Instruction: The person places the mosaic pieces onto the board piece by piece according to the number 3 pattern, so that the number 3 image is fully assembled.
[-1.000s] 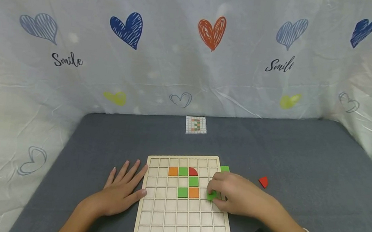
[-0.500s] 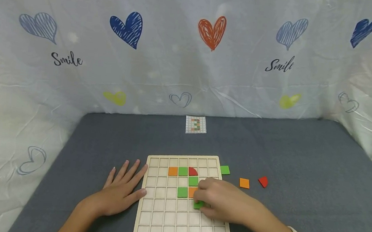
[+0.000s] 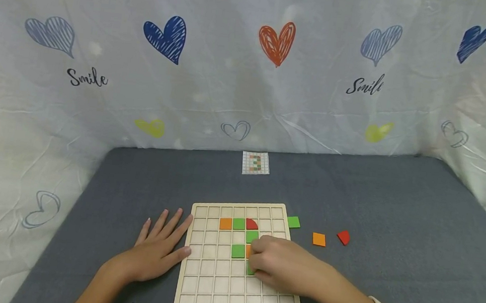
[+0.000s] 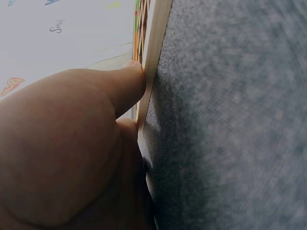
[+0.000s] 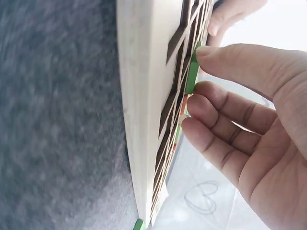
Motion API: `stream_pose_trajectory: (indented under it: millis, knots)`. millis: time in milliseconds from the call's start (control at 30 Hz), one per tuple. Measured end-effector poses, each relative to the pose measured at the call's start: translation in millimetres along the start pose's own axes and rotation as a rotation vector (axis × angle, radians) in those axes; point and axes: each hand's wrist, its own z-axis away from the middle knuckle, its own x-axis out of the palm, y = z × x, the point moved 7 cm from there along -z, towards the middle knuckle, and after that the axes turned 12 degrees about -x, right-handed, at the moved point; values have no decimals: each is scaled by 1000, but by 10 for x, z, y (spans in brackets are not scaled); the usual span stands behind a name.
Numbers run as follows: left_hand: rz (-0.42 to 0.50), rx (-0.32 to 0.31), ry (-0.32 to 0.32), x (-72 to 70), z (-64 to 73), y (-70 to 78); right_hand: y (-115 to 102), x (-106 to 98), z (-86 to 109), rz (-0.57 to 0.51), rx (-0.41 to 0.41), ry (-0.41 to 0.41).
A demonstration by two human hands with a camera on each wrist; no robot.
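A wooden grid board (image 3: 209,287) lies on the dark cloth. In its cells sit orange square tiles (image 3: 226,223), green square tiles (image 3: 238,251) and a red quarter-circle tile (image 3: 251,224). My right hand (image 3: 288,266) pinches a green square tile (image 5: 193,72) between thumb and fingers, at the board's surface just below an orange tile. In the head view the hand covers most of that tile. My left hand (image 3: 154,256) lies flat with fingers spread, its thumb (image 4: 129,86) and index fingertip at the board's left edge.
Right of the board lie a loose green tile (image 3: 293,222) at its edge, an orange square (image 3: 319,239) and a red quarter-circle (image 3: 343,237). A small printed pattern card (image 3: 256,163) rests at the back, before a white curtain (image 3: 214,88) with hearts.
My right hand has carried the green tile leftward and slightly nearer over the board, to below the orange tile. The loose orange square has come into view. The left hand stays put.
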Motion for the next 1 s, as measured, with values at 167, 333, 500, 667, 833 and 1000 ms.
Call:
stream_pose_trajectory:
  millis: [167,333,500,667,833,1000]
  knots:
    - [-6,-3,5,5,-7,-13,-27,20,-19,22,-32,34]
    - [-9,-2,7,7,-10,-16,-30,25,-21,24,-27,35]
    - [-8,-2,6,2,-4,-9,-14,-22,18,-38,-15,12]
    - [-7,-4,8,4,-10,-21,56,-136,131,-81,17,28]
    - [-11,0,12,10,-11,-23,219,-265,365,-34,130,60]
    - [-7,7,11,18,-13,-21,422,-372,726,23,267,69]
